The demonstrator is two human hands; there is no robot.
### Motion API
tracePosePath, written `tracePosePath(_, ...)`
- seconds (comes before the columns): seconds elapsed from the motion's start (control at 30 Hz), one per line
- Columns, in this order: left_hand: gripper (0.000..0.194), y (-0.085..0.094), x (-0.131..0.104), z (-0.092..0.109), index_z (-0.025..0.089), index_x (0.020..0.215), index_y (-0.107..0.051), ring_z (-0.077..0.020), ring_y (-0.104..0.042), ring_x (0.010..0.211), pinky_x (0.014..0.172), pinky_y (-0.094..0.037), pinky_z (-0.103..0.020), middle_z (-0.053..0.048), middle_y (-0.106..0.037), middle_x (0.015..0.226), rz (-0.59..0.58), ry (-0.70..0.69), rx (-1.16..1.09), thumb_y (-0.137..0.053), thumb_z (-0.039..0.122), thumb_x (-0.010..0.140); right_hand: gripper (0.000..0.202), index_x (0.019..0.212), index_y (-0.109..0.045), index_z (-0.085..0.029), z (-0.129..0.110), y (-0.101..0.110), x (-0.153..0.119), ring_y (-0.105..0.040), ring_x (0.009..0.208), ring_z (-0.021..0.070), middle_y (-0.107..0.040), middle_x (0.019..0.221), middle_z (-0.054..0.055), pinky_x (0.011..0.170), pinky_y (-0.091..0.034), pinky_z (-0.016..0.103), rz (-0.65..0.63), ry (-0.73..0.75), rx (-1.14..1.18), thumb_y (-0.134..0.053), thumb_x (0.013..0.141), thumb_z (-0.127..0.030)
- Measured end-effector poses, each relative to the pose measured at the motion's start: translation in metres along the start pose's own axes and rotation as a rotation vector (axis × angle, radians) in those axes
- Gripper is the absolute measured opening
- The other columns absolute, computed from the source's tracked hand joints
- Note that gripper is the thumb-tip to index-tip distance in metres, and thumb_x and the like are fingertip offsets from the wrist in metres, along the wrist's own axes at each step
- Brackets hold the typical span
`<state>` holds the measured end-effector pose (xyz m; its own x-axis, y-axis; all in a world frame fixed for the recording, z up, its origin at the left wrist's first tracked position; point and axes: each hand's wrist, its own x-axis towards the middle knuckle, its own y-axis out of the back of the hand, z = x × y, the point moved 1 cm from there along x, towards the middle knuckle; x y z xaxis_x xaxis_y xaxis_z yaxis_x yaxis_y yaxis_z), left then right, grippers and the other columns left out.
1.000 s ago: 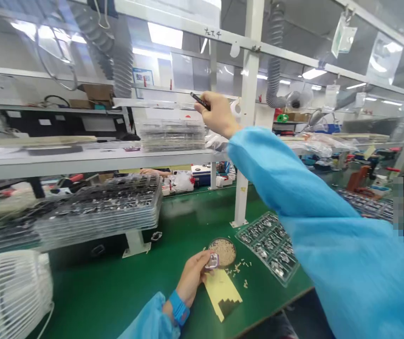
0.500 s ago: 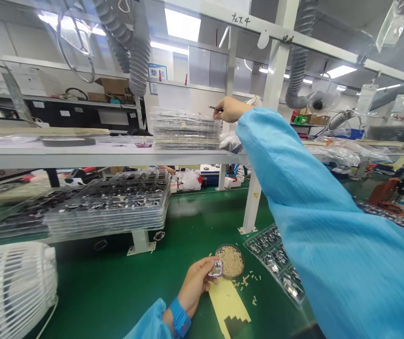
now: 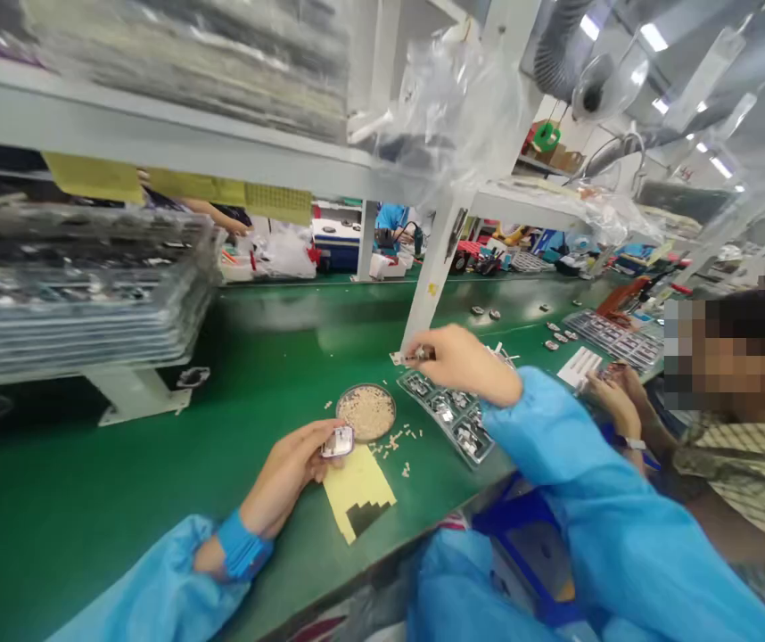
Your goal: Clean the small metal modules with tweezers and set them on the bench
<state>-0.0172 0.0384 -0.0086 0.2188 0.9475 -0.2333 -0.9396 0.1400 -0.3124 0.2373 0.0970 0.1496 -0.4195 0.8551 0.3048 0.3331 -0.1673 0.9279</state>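
Observation:
My left hand (image 3: 289, 468) is closed on a small squarish case (image 3: 338, 442) with a purple rim and a pale inside, gripped at its edge. Right beside the case is a round dish (image 3: 392, 419) full of tiny beige pieces. Below it lies a yellow sheet (image 3: 359, 486) with a stepped dark patch at one end. My right hand (image 3: 459, 361) is raised, fingers pinched around a dark object (image 3: 425, 353) too blurred to name. Behind and under this hand, a clear compartment tray (image 3: 472, 441) holds small metallic parts.
Loose beige pieces (image 3: 396, 439) lie right of the dish. A white shelf post (image 3: 426, 281) stands behind my right hand. Stacked clear trays (image 3: 88, 312) are at left. At right sits a co-worker, whose hands (image 3: 616, 401) hold a small part near a white block (image 3: 579, 367).
My right hand has come down from the stacked trays on the upper shelf to above the bench tray. The view has turned right and down. My left hand still holds the case.

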Motion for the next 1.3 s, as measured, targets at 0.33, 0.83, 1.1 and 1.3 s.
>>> tracePosePath(0.33,0.042,-0.007,-0.002,-0.011,0.017,0.106,-0.073,-0.0159,-0.063,0.064,0.059,-0.051,-0.025,-0.007,-0.075,0.085,-0.061,-0.057,0.42,-0.073,0.052,0.083,0.027,0.095,-0.078,-0.022,0.112,-0.126,-0.011,-0.067,0.076,0.0197,-0.075,0.085,0.004,0.069,-0.046,0.028,-0.13,-0.238,0.049,-0.072,0.083,-0.046)
tracePosePath(0.83,0.039,-0.018,-0.009,-0.006,0.012,0.11,-0.074,-0.0153,-0.063,0.056,0.044,-0.036,-0.02,-0.008,-0.073,0.073,-0.048,-0.012,0.135,-0.073,0.039,0.082,0.024,0.091,-0.062,-0.023,0.021,-0.112,-0.089,-0.05,0.052,0.0138,-0.068,0.073,0.001,0.048,-0.034,0.027,0.073,-0.372,0.878,-0.073,0.083,-0.043)
tracePosePath(1.1,0.038,-0.019,-0.007,-0.018,0.012,0.108,-0.07,-0.0192,-0.07,0.077,0.071,-0.057,-0.029,-0.011,-0.075,0.102,-0.037,-0.067,0.178,-0.079,0.027,0.075,0.011,0.089,-0.078,-0.024,-0.036,-0.134,-0.107,-0.056,0.066,0.0152,-0.072,0.09,0.005,0.056,-0.039,0.029,-0.03,-0.222,1.036,-0.074,0.085,-0.033)
tracePosePath(1.3,0.04,-0.02,-0.009,-0.017,0.012,0.114,-0.072,-0.0204,-0.071,0.073,0.073,-0.055,-0.03,-0.007,-0.077,0.084,-0.02,-0.023,0.203,-0.072,0.023,0.075,0.022,0.069,-0.071,-0.021,-0.037,-0.14,-0.115,-0.044,0.051,0.012,-0.059,0.059,-0.002,0.049,-0.03,0.027,-0.124,-0.418,1.047,-0.077,0.081,-0.039)
